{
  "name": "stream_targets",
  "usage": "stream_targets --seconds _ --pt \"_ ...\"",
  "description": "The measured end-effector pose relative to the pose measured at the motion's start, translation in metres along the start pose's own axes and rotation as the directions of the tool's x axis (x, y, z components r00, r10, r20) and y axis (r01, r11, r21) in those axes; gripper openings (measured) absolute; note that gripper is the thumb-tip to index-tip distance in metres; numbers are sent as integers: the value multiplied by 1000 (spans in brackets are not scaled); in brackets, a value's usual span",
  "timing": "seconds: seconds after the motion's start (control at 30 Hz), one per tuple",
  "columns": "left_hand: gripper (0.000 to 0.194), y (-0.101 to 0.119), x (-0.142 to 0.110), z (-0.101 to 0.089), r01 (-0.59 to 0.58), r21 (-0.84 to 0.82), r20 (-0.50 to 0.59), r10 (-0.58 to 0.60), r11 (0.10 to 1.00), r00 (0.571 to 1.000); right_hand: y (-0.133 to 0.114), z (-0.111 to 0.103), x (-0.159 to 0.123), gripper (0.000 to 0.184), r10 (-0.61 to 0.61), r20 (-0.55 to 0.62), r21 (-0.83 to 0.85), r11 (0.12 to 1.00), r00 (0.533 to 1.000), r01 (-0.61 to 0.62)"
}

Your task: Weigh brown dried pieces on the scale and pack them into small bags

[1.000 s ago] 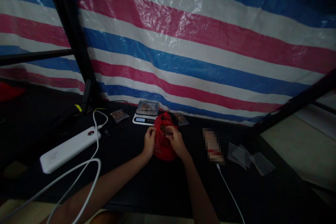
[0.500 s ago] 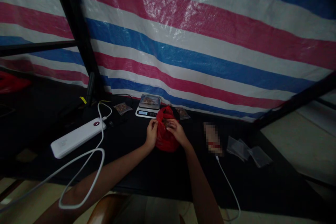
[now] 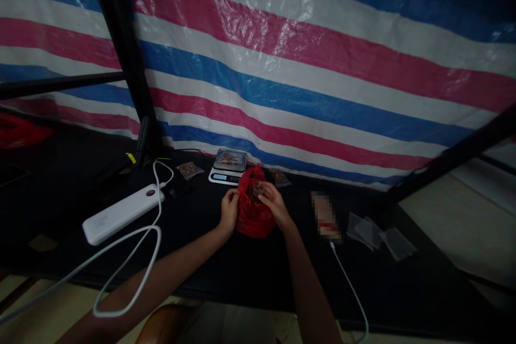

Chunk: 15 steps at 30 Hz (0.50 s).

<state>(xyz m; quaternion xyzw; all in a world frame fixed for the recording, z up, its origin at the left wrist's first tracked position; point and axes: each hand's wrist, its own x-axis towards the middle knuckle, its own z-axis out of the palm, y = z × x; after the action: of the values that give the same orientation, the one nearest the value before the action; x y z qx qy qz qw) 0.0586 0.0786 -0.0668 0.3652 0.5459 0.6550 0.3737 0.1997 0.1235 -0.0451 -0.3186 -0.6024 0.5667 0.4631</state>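
A red plastic bag stands open on the black table. My left hand is closed on the left edge of the bag's mouth. Held in the fingers of my right hand is a small clear cup with brownish bits in it, at the mouth of the bag. Just behind the bag is a white digital scale, its display lit. On its pan lies a clear packet of brown pieces. Similar packets, one left of the scale and one right of the bag, rest on the table.
A white power bank with a looping white cable lies at left. To the right are a pixelated phone-like object on a cable and several clear empty bags. A striped tarp hangs behind the table.
My right hand has raised the small clear cup into view at the bag's mouth. My left hand has shifted slightly left and keeps hold of the bag's edge. The view has tilted slightly.
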Motion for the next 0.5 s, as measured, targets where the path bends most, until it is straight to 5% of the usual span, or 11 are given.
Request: stream_targets --seconds 0.17,0.5 --pt "16 -5 -2 -1 45 -14 -7 -45 999 999 -11 1 -3 41 -54 -52 123 991 997 60" --pt "14 -7 17 31 71 91 220 -89 993 971 -12 -7 5 47 -103 -245 184 971 964 150"
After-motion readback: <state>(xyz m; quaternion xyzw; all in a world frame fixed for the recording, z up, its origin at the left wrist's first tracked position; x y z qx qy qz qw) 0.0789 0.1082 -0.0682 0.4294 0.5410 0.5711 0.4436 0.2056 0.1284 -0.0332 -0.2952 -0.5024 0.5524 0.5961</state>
